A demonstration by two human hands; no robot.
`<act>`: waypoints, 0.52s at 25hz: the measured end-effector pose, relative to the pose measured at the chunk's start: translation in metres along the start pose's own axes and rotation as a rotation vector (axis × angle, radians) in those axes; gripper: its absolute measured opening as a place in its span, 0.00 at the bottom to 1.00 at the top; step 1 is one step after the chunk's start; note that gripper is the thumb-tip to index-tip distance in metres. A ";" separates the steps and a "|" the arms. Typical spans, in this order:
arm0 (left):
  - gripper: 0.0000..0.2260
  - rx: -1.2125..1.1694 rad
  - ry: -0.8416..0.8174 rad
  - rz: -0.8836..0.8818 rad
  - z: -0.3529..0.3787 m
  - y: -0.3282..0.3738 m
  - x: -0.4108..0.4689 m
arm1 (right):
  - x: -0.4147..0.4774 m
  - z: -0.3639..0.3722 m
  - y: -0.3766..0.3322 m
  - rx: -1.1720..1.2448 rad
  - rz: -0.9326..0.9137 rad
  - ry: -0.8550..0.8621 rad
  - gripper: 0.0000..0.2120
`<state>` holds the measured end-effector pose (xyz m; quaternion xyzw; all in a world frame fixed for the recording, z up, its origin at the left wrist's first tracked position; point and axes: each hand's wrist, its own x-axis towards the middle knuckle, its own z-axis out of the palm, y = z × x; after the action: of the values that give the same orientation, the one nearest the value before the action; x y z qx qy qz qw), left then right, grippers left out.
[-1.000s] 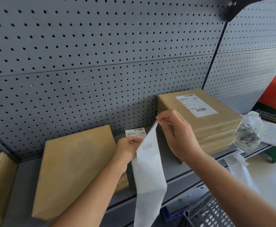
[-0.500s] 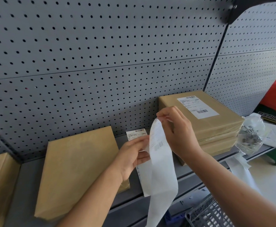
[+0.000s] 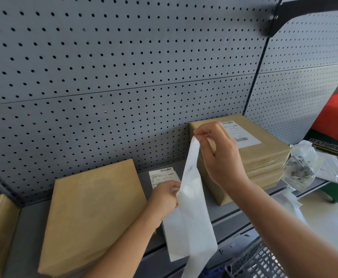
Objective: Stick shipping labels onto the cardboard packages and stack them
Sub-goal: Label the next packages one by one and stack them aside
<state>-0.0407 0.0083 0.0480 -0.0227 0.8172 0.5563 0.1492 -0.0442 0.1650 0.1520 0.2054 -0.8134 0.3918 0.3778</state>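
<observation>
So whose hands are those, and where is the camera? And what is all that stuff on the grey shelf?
There is no machine here, just a person working. The camera sits on their head and looks down, so you see their own two arms. The right hand pinches the top end of a long white paper strip, and the left hand grips it lower down. On the grey shelf lies a plain cardboard package with no label. A printed label shows just behind the left hand. On the right is a stack of packages, and the top one already has its sticker.
</observation>
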 end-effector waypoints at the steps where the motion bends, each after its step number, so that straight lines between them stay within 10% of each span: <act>1: 0.13 0.064 -0.006 0.009 0.001 -0.001 0.001 | 0.003 -0.001 -0.001 -0.001 0.001 0.009 0.04; 13: 0.20 0.303 -0.171 -0.109 -0.019 0.013 -0.007 | 0.014 0.002 -0.001 0.007 -0.035 -0.002 0.04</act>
<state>-0.0409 -0.0053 0.0675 0.0030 0.8734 0.4178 0.2500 -0.0533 0.1624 0.1628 0.2212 -0.8087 0.3878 0.3830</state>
